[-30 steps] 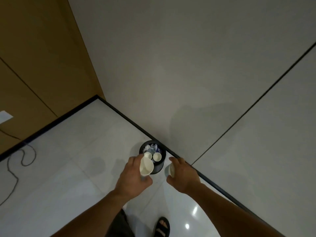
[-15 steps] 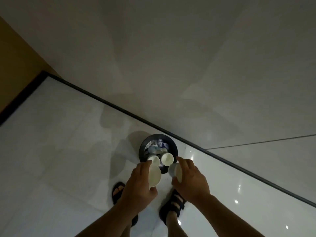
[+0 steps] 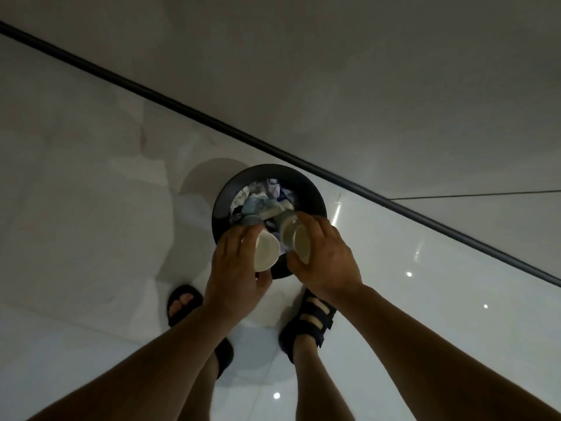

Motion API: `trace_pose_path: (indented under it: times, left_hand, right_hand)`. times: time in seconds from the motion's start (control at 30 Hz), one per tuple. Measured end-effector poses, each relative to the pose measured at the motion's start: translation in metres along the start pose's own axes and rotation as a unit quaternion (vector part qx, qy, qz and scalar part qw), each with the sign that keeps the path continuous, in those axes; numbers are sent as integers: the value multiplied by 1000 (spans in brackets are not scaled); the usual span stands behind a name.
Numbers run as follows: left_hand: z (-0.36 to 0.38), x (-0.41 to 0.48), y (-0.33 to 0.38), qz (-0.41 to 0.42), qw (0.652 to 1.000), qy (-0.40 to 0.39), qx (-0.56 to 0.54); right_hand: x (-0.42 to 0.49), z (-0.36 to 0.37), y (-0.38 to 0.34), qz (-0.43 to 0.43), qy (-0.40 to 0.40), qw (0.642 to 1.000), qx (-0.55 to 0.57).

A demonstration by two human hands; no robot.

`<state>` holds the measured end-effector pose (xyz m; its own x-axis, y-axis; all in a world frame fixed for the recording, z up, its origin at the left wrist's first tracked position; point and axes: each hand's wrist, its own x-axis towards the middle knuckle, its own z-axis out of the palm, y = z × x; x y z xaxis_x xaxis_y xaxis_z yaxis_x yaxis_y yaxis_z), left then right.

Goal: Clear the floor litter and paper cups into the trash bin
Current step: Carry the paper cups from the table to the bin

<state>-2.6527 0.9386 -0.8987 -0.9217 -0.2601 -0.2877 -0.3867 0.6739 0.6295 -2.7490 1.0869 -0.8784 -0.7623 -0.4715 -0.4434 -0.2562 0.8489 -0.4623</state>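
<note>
A round black trash bin [image 3: 312,192] stands on the white floor near the wall, holding crumpled paper and wrappers [image 3: 264,199]. My left hand [image 3: 233,268] grips a white paper cup [image 3: 265,247] over the bin's near rim, its mouth facing right. My right hand [image 3: 328,259] grips a second paper cup [image 3: 296,238] beside it, also above the bin's near edge. The two cups are close together, almost touching. My hands hide the bin's near rim.
A dark baseboard [image 3: 182,106] runs diagonally where the glossy white floor meets the grey wall. My feet in dark sandals [image 3: 309,323] stand just before the bin; the left sandal [image 3: 182,305] is partly under my forearm.
The view has tilted down and closed in on the bin. Both hands have carried their cups forward, from short of the bin to above its near rim.
</note>
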Motion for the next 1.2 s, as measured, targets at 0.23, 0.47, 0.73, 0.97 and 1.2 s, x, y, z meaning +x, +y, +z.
trace_pose_path:
  times: [0.23,0.47,0.73,0.97,1.2]
  left_hand:
    - [7,28,-4,-40,999,34,15]
    - [19,45,-15,-18,986,-11,166]
    - [4,33,-17,-19,984,-51,172]
    - [-55,29,46,-36,983,-56,174]
    - [-146,6,152,18,987,-57,151]
  right_hand:
    - [35,5,7,-26,55,998,20]
    - [56,21,20,-72,-37,987,-142]
    - [51,10,15,-82,-113,970,-200]
    - [15,-58,-11,-84,-112,975,-174]
    - [-52,-171,-45,-68,-90,979,-172]
